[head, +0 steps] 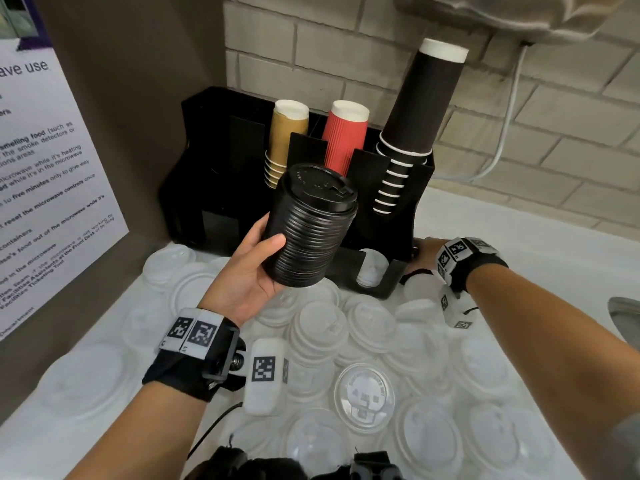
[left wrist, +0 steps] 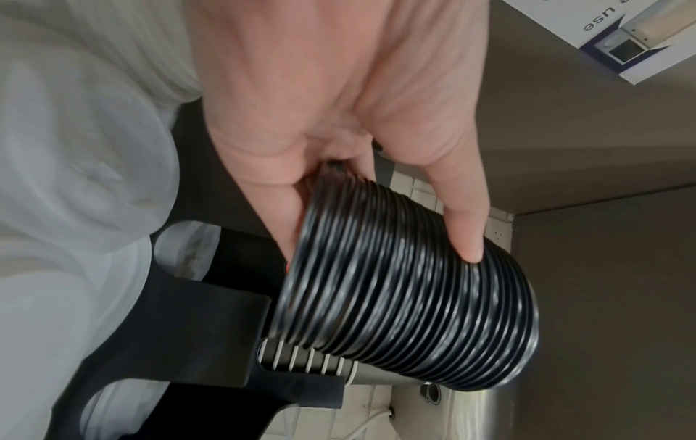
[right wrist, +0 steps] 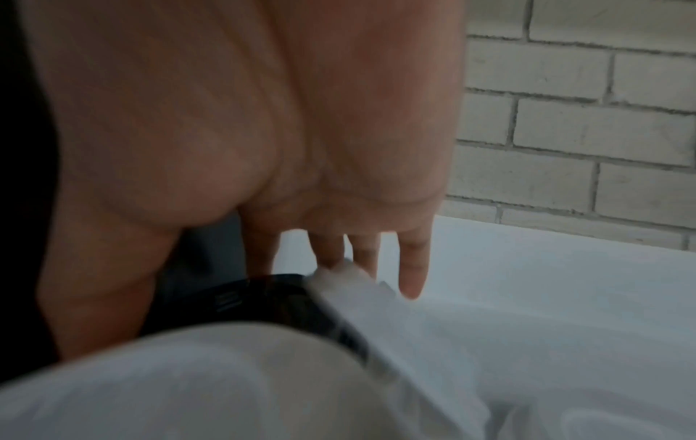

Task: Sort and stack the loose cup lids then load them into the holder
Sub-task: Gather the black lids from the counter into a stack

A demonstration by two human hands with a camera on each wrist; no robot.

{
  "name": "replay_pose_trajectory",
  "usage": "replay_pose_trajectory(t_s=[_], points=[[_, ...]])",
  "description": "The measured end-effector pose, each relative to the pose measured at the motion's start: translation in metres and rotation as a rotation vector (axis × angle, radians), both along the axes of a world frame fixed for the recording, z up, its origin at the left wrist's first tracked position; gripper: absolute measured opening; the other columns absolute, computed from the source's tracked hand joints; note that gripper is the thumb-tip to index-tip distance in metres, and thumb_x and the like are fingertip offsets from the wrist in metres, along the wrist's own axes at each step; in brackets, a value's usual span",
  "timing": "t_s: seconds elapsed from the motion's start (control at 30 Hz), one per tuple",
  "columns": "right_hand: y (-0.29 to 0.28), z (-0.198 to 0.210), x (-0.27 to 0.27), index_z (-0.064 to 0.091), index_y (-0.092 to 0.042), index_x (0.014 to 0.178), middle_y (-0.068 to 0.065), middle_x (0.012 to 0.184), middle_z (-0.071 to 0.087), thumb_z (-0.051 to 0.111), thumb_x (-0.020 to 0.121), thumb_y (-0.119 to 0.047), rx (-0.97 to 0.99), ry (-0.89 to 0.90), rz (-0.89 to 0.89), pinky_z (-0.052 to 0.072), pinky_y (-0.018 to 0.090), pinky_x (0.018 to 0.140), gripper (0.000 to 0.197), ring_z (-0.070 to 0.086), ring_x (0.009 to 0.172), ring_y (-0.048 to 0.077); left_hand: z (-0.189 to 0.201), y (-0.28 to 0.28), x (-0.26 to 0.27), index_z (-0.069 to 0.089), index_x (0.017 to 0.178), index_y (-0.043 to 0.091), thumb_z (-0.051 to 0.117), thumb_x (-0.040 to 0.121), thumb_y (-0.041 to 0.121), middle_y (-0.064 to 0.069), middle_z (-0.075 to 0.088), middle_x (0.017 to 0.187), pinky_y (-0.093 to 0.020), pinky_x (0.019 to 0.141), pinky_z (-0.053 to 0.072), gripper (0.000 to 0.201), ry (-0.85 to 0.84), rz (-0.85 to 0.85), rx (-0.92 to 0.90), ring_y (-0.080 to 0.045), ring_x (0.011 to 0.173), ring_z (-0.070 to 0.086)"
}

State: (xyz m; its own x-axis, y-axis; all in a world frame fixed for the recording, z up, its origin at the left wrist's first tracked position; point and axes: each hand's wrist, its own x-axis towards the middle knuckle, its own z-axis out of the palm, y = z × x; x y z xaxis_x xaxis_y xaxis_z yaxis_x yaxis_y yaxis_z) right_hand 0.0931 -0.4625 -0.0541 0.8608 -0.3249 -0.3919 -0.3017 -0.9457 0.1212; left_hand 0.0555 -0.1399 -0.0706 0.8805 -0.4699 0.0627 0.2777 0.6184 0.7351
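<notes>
My left hand [head: 263,261] grips a tall stack of black lids [head: 311,230], tilted, in front of the black holder [head: 214,161]. In the left wrist view the thumb [left wrist: 467,226] presses the stack of black lids [left wrist: 406,312] from the side. Loose white lids [head: 318,327] cover the counter, with a clear lid [head: 363,396] among them. The holder's front slot [head: 372,268] has white lids in it. My right hand [head: 424,252] reaches down at the holder's right side. Its straight fingers [right wrist: 412,268] touch a single black lid [right wrist: 241,300] lying on white lids.
Cup stacks stand in the holder: tan [head: 287,140], red [head: 344,140] and a tall dark one [head: 415,112]. A poster [head: 52,168] hangs on the left wall. Brick wall and a white cable [head: 502,133] are behind. A sink rim [head: 623,317] shows at the right.
</notes>
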Motion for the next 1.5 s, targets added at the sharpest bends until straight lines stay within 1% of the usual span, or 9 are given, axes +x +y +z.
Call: replay_pose_trajectory(t_s=[0.2,0.37,0.5,0.67,0.87,1.03,1.13,1.3,1.5], points=[[-0.023,-0.012,0.013,0.035,-0.057,0.128,-0.008,0.112,0.067,0.06,0.046,-0.087,0.013,0.063,0.04,0.048,0.039,0.089,0.091,0.063,0.097,0.021,-0.002,-0.001,0.002,0.037,0.147,0.015,0.061,0.08,0.019,-0.013,0.056,0.137,-0.038,0.083,0.056,0.071,0.019,0.009,0.004,-0.027,0.121,0.058],[-0.031,-0.019,0.015,0.052,-0.057,0.098,-0.017,0.088,0.067,0.076,0.027,-0.075,0.05,0.127,0.063,0.055,0.038,0.078,0.077,0.066,0.08,0.014,-0.003,0.0,0.0,0.038,0.147,0.015,0.064,0.078,0.021,-0.014,0.054,0.139,-0.039,0.084,0.056,0.074,0.013,0.0,0.014,-0.028,0.122,0.058],[-0.016,-0.015,0.003,0.048,-0.049,0.103,-0.014,0.089,0.043,0.079,0.039,-0.059,0.038,0.073,0.104,0.049,0.035,0.072,0.072,0.053,0.079,0.018,-0.004,0.0,0.001,0.038,0.147,0.016,0.059,0.082,0.019,-0.013,0.056,0.137,-0.039,0.082,0.056,0.068,0.017,0.003,0.015,-0.028,0.121,0.059],[-0.016,-0.003,-0.004,0.052,-0.037,0.12,-0.002,0.1,0.058,0.081,0.056,-0.038,0.166,-0.028,0.097,0.053,0.039,0.079,0.07,0.061,0.09,0.025,-0.003,-0.002,0.002,0.039,0.145,0.015,0.065,0.077,0.022,-0.01,0.061,0.13,-0.039,0.08,0.057,0.073,0.013,0.005,0.012,-0.026,0.116,0.062],[-0.034,0.026,-0.011,0.049,-0.04,0.116,0.003,0.117,0.052,0.08,0.072,-0.018,0.578,-0.346,-0.066,0.045,0.035,0.091,0.058,0.059,0.103,0.026,-0.004,-0.003,0.003,0.04,0.145,0.017,0.065,0.078,0.023,-0.011,0.057,0.136,-0.041,0.083,0.056,0.071,0.003,-0.008,0.024,-0.029,0.122,0.058],[-0.041,0.051,-0.031,0.055,-0.046,0.105,-0.003,0.109,0.052,0.073,0.077,-0.011,0.886,-0.625,-0.182,0.052,0.033,0.071,0.048,0.057,0.096,0.016,-0.003,-0.006,0.0,0.04,0.145,0.017,0.065,0.079,0.023,-0.013,0.053,0.141,-0.04,0.089,0.055,0.071,0.003,-0.023,-0.001,-0.029,0.127,0.055],[-0.03,0.065,-0.047,0.054,-0.036,0.103,-0.001,0.104,0.05,0.066,0.082,-0.001,1.139,-0.787,-0.224,0.056,0.041,0.076,0.043,0.057,0.097,0.017,-0.002,-0.009,-0.005,0.041,0.145,0.016,0.066,0.08,0.023,-0.012,0.053,0.141,-0.04,0.092,0.053,0.07,0.009,-0.046,-0.039,-0.028,0.127,0.054],[0.018,0.091,-0.075,0.051,-0.02,0.097,0.0,0.099,0.053,0.057,0.084,0.008,1.378,-0.834,-0.026,0.055,0.041,0.079,0.032,0.065,0.083,0.01,-0.001,-0.01,-0.018,0.041,0.145,0.015,0.064,0.083,0.023,-0.012,0.053,0.141,-0.042,0.094,0.053,0.066,0.021,-0.074,-0.059,-0.029,0.128,0.053],[0.091,0.129,-0.105,0.054,-0.029,0.116,0.002,0.107,0.05,0.062,0.073,-0.011,1.215,-0.649,0.353,0.051,0.029,0.084,0.048,0.059,0.089,0.013,-0.001,-0.009,-0.036,0.042,0.144,0.016,0.068,0.077,0.023,-0.011,0.058,0.135,-0.039,0.085,0.056,0.073,0.039,-0.074,-0.026,-0.028,0.122,0.058]])
